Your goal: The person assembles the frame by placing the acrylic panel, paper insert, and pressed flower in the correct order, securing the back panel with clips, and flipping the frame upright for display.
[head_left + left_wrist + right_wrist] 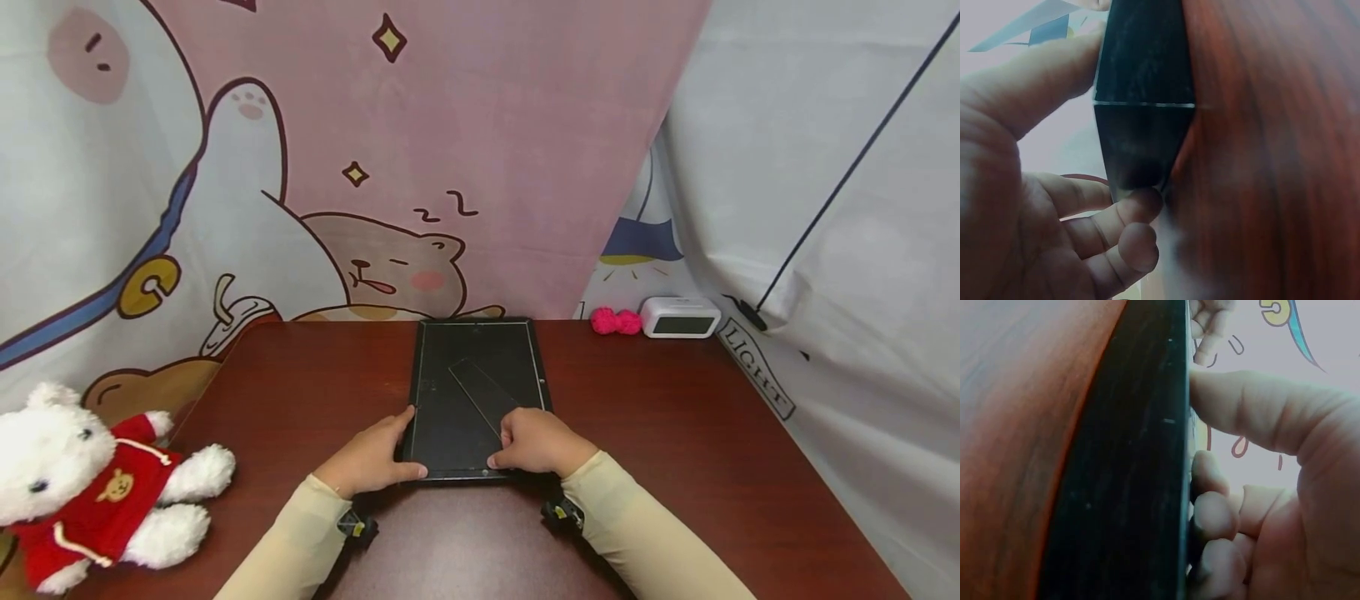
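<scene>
Fingers of the left hand (369, 458), loosely spread, rest against the flat black rectangular box (446, 421) beside them on the reddish-brown wooden bench (322, 367). Those of the right hand (542, 440) curl round one end of a thin dark rectangular strip (480, 387) slanting ahead over the box
</scene>
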{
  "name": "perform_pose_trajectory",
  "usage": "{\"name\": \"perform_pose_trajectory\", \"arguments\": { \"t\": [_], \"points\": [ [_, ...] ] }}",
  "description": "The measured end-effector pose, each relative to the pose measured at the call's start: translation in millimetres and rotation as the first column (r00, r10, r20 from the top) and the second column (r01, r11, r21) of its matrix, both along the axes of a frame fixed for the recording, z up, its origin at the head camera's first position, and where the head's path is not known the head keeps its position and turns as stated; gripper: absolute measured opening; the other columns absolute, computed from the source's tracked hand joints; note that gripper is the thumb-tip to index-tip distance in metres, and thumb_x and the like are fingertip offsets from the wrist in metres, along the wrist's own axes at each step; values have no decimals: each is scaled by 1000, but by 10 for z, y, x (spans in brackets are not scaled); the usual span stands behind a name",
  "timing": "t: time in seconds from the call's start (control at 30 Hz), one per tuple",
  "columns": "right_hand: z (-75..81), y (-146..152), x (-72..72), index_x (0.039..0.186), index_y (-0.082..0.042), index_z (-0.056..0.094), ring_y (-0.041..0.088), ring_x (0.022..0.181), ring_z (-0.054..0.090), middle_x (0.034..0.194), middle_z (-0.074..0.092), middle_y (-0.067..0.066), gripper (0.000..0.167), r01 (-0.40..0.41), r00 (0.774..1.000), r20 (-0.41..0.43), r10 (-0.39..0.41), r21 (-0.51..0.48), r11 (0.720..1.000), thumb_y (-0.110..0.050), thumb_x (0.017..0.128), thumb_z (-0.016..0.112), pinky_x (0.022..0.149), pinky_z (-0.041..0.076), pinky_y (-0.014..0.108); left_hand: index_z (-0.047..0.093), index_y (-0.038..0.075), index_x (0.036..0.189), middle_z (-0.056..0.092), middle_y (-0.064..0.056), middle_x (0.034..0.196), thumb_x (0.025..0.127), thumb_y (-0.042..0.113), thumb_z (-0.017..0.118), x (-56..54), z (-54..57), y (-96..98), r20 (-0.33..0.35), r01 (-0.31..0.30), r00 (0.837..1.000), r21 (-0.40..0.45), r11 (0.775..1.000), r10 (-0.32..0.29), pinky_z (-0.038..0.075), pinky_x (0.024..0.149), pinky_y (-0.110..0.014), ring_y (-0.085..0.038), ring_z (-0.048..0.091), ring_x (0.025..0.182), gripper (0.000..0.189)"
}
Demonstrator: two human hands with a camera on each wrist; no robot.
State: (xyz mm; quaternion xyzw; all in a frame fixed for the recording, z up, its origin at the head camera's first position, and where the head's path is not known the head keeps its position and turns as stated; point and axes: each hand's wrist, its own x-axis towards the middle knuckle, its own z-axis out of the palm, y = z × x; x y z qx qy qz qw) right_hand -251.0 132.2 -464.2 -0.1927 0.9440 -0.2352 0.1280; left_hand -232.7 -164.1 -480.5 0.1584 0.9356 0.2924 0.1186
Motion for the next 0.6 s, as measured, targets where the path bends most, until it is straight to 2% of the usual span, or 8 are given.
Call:
{"name": "perform_pose_trajectory", "arguments": {
  "t": [0.17, 0.4, 0.6],
  "points": [
    [34, 5, -17, 54, -20, 55, 9, 51, 44, 49, 45, -10, 45, -7, 1000, 9, 8, -5, 1000, -34, 81, 89, 49, 33, 29, 31, 0, 164, 48, -26, 158, 82, 40, 90, -21, 7, 11, 0, 3, 1000, 5, 1000, -3, 45, 112, -57, -39, 56, 139, 109],
    [53, 25, -25, 54, -21, 55, 10, 52, 45, 49, 45, -10, 46, -17, 1000, 17, 18, -6, 1000, -35, 82, 88, 50, 33, 29, 31, 1, 164, 46, -28, 159, 82, 39, 90, -24, -17, 19, 22, -8, 1000, 13, 1000, 8, 43, 113, -60, -42, 53, 142, 108],
    [25, 4, -12, 52, -22, 54, 9, 50, 44, 48, 44, -10, 47, 10, 1000, 14, -10, 10, 1000, -36, 81, 89, 48, 31, 29, 31, 1, 165, 45, -28, 159, 82, 38, 91, -26, -24, 16, 31, -14, 999, 10, 1000, 14, 43, 113, -61, -42, 51, 143, 109]
  ]
}}
